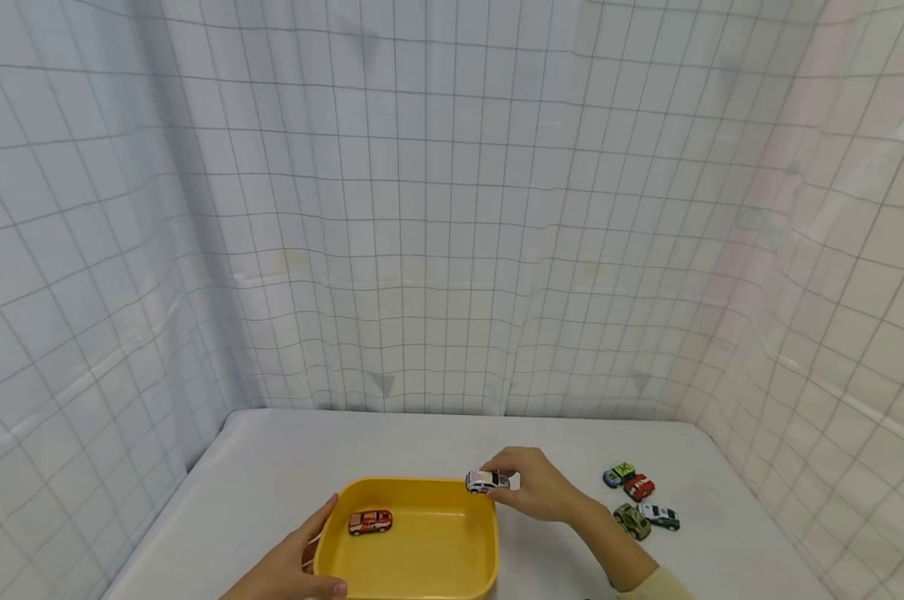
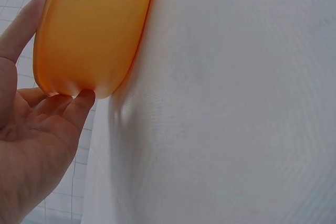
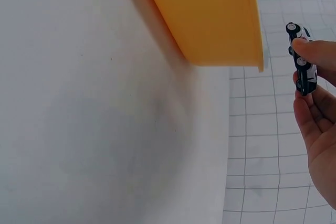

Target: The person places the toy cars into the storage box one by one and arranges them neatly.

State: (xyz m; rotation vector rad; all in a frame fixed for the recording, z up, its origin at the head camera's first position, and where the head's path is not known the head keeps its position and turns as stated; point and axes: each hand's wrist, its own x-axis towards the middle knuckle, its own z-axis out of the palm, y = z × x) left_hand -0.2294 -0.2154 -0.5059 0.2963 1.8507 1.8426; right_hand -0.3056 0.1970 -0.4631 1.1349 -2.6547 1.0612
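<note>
A yellow plastic box (image 1: 422, 575) stands on the table. My left hand (image 1: 290, 562) holds its left end, with the thumb near the front and the fingers against the outer wall; in the left wrist view the fingertips (image 2: 84, 95) touch that wall. Inside the box, toward the back left, lies an orange-red toy car (image 1: 370, 522). My right hand (image 1: 530, 483) pinches a white toy car (image 1: 486, 481) between thumb and fingers over the back right corner of the box. The right wrist view shows the car's dark underside and wheels (image 3: 301, 61).
Right of my right forearm, several toy cars lie grouped on the white table (image 1: 721, 492): a blue-green one (image 1: 618, 475), a red one (image 1: 639, 487), a camouflage-green one (image 1: 631, 521) and a white-and-dark one (image 1: 659, 516). White gridded curtains (image 1: 437, 250) enclose the table's back and sides.
</note>
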